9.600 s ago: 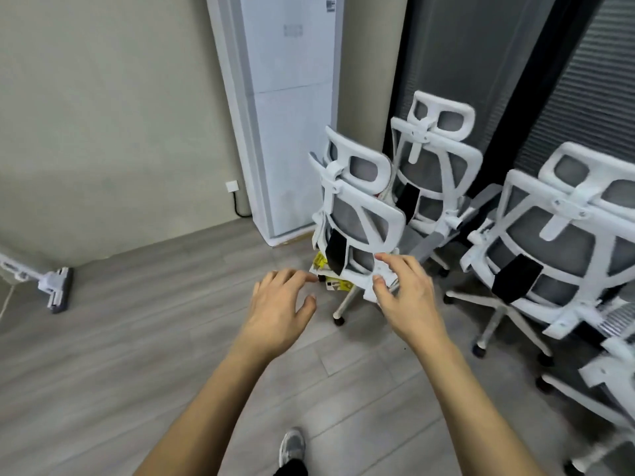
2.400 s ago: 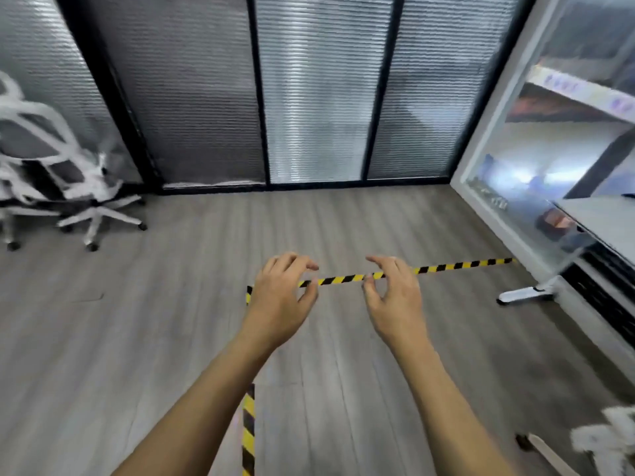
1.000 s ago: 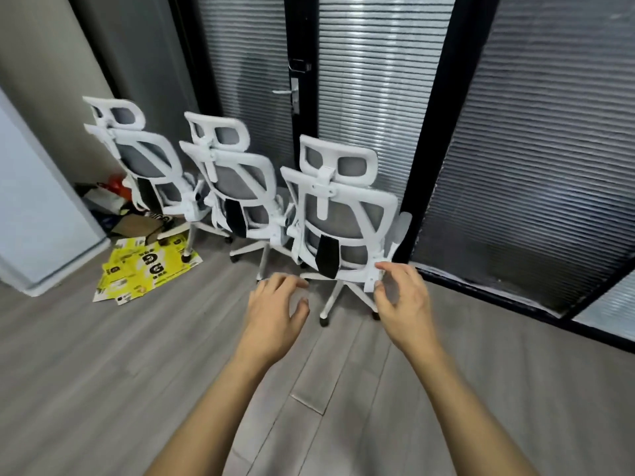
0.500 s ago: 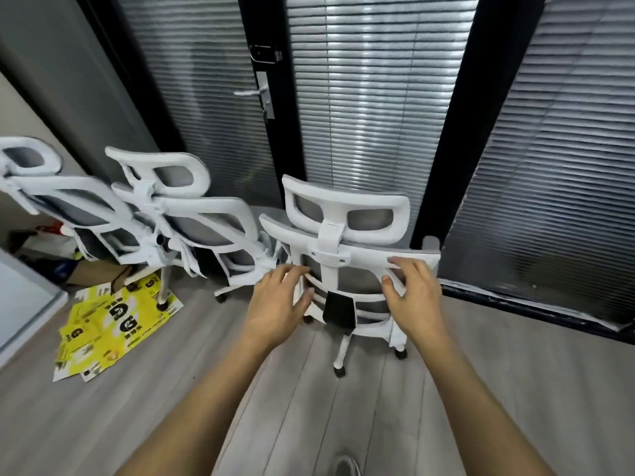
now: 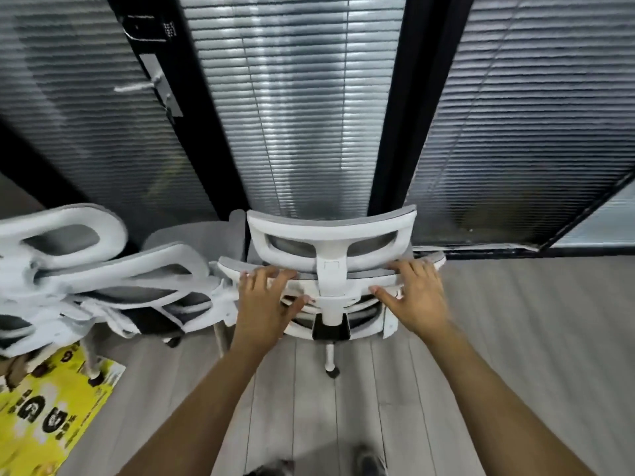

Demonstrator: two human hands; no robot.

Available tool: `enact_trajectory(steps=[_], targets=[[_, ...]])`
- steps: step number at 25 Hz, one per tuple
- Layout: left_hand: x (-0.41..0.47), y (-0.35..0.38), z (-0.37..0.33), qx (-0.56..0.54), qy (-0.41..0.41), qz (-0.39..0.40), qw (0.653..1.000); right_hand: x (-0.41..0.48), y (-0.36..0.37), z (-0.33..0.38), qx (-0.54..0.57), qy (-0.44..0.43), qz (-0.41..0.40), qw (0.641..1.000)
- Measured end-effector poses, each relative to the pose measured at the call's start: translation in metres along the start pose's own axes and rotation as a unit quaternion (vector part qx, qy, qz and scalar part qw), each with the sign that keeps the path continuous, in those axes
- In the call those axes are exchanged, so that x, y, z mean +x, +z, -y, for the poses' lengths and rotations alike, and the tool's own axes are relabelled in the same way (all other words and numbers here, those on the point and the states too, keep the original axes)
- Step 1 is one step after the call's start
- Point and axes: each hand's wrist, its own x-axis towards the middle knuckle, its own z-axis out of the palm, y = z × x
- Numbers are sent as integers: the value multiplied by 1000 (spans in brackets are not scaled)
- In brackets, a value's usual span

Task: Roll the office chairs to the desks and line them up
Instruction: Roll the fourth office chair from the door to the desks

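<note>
Half a second ago my hands were only arriving at the backrest; now both are on it. My left hand lies over the top rail of the office chair, left of its white spine, with the fingers bent over the rail and the thumb reaching in underneath. My right hand mirrors it on the right of the spine. Both hands are part closed around that rail. I cannot tell how firm the hold is.

The chair now fills the centre of the frame, far closer than 1 second ago. It stands against the glass wall with its seat toward the blinds, and 1 caster shows just below centre. The 2 other chairs are blurred at the left edge. The nearer one is just beside mine, and I cannot tell whether they touch. A yellow printed sheet lies on the floor at lower left.

I judge the reach finished and the rolling about to start. No surface is in view, so this chair must first come back from the glass and turn. Its base may snag the neighbouring chair's legs.
</note>
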Motion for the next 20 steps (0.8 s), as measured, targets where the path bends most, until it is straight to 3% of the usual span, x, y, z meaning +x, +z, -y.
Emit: enact_trajectory(steps=[4, 11, 20], targets=[[-2, 7, 30, -20, 59, 27, 998, -26, 6, 21, -14, 53, 2, 998], [-16, -4, 65, -50, 217, 58, 973, -129, 11, 80, -96, 138, -81, 982], [-56, 23, -26, -102, 412, 162, 891, -315, -18, 110, -173, 340, -203, 902]])
